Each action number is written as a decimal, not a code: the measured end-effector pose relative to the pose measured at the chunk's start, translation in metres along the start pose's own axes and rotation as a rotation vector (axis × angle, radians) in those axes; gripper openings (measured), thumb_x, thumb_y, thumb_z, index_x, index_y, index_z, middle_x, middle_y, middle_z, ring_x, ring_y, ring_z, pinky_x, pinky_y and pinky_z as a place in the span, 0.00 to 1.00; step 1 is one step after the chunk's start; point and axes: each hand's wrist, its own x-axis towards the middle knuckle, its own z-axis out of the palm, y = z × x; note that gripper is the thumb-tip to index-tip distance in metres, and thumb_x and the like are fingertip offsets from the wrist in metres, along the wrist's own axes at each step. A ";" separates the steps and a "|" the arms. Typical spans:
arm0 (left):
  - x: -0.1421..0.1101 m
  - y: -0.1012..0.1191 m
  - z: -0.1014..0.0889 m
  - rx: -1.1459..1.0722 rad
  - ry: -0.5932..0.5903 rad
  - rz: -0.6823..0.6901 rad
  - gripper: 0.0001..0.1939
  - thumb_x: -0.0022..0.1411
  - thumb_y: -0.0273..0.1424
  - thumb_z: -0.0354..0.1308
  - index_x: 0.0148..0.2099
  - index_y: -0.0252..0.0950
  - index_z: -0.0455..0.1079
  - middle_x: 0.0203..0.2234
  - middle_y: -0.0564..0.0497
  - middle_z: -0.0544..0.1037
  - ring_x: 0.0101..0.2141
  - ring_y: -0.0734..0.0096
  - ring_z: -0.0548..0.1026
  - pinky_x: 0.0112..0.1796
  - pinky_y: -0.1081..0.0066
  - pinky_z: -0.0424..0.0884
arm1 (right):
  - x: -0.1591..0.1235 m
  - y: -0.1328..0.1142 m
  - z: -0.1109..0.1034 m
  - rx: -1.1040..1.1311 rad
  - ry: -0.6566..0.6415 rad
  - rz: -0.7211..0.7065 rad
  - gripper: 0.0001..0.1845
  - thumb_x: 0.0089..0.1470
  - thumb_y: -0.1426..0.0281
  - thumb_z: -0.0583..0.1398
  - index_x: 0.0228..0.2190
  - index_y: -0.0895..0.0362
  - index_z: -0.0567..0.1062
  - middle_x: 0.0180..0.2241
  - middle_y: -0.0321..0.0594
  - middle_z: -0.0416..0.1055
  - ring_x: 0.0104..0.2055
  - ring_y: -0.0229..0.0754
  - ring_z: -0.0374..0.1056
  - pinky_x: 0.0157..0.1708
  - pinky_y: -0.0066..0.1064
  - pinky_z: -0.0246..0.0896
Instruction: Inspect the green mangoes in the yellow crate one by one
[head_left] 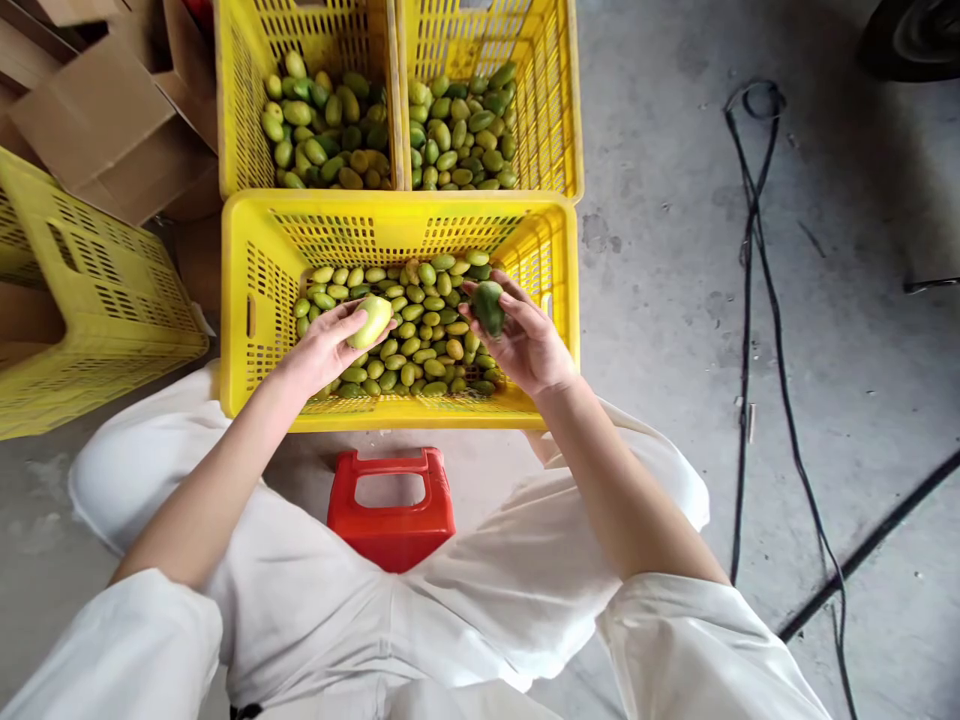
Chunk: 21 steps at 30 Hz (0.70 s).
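Note:
My left hand (328,345) is closed around a pale yellow-green mango (370,322), held above the front yellow crate (397,413). A darker green mango (488,307) rests in the fingers of my right hand (529,340), over the right part of the same crate. Beneath both hands, many small green and yellowish mangoes (412,345) cover the crate's bottom. The hands are apart, and neither touches the crate's rim.
Two more yellow crates (401,100) with fruit adjoin the front one at the back. Cardboard boxes (105,120) and another yellow crate (97,290) stand at left. A red stool (394,535) sits between my legs. Black cables (750,240) lie on the floor at right, near a wheel (919,40).

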 end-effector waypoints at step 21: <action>0.010 0.004 -0.006 -0.147 0.247 0.080 0.13 0.70 0.39 0.73 0.40 0.44 0.72 0.36 0.49 0.83 0.42 0.65 0.85 0.39 0.72 0.84 | -0.007 -0.004 0.009 -0.104 0.045 -0.004 0.28 0.47 0.56 0.84 0.40 0.46 0.76 0.40 0.34 0.80 0.38 0.44 0.78 0.31 0.34 0.78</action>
